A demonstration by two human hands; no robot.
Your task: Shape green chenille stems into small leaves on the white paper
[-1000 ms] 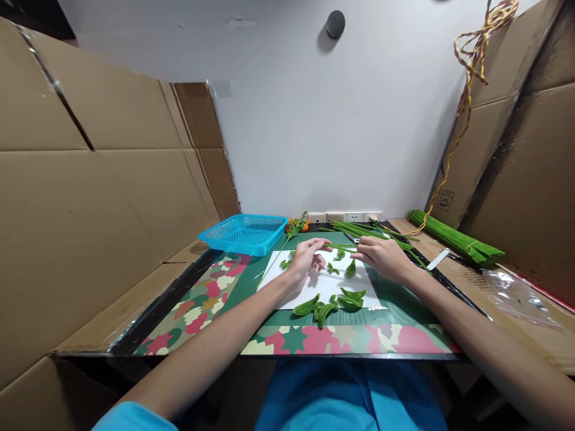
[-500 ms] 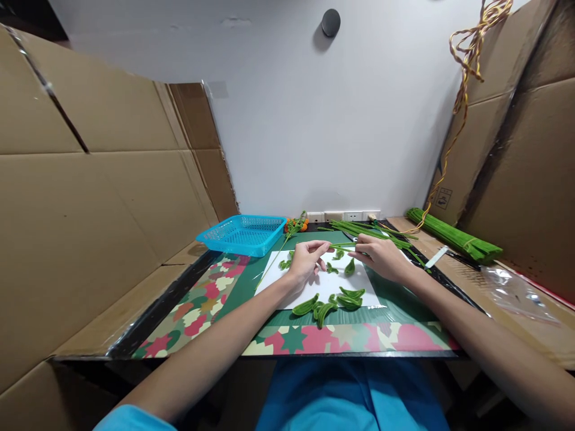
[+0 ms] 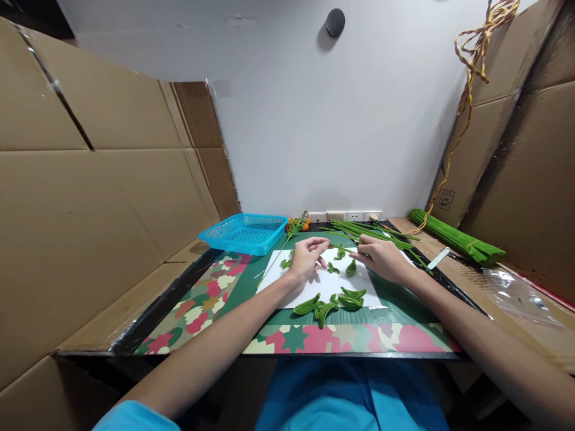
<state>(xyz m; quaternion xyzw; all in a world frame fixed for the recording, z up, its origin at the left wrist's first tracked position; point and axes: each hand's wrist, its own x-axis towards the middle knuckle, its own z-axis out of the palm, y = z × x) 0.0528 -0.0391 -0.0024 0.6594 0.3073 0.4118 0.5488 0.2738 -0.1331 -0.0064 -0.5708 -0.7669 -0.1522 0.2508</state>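
Between my hands runs a thin green pipe cleaner [image 3: 340, 246], held above a white sheet of paper [image 3: 287, 293]. My left hand [image 3: 309, 258] pinches one end between thumb and fingertips. The other end goes into the closed fingers of my right hand [image 3: 376, 257], whose grip is partly hidden. Under and between the hands lie small curled green pipe-cleaner pieces [image 3: 333, 268] and a leaf-shaped one [image 3: 351, 268]. Nearer me, several looped green leaf shapes [image 3: 326, 312] rest along the paper's front edge.
A blue plastic basket [image 3: 251, 244] stands back left, beside orange flowers on a green stem [image 3: 296, 225]. Loose green pipe cleaners [image 3: 359, 229] lie behind my right hand. A banded green bundle [image 3: 458, 236] and a clear plastic bag [image 3: 516, 293] are at right. Cardboard walls [image 3: 126, 197] flank the table.
My hands keep nearly the same pose. The strand between them now slants down to the right, where two strands showed before. The whole view has shifted slightly.
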